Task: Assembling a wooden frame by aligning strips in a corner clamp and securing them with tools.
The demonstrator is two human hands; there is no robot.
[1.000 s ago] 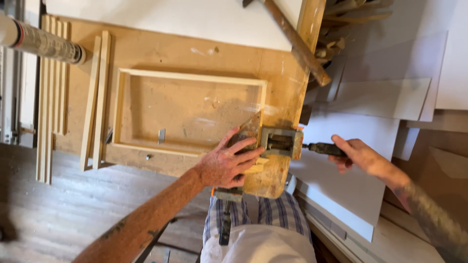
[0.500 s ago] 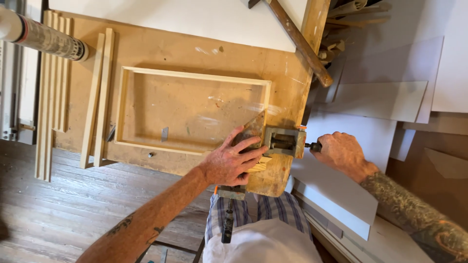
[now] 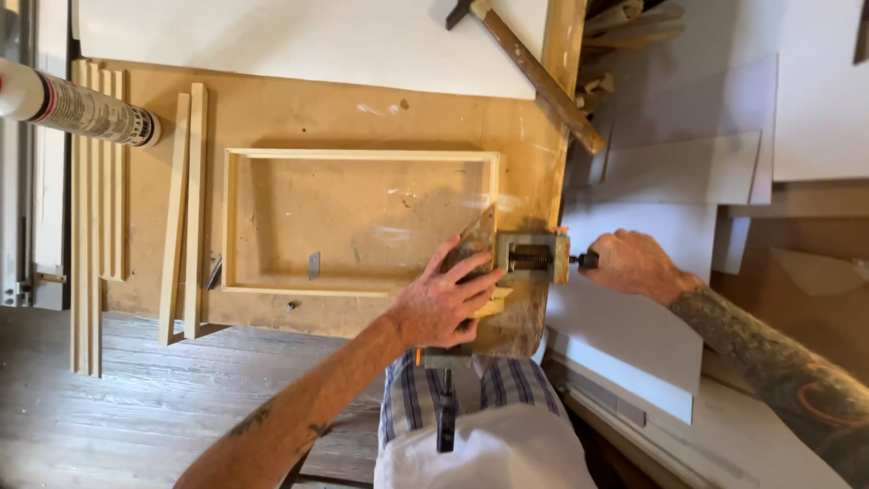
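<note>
Hands work a corner clamp [image 3: 529,258] at the desk's [image 3: 299,113] right edge: left hand [image 3: 444,303] lies flat, fingers spread, on the wooden frame's [image 3: 362,156] near right corner, right hand [image 3: 634,263] is closed round the clamp's screw handle. Too much pressure on the screw could crush the thin strips or push the joint out of square
</note>
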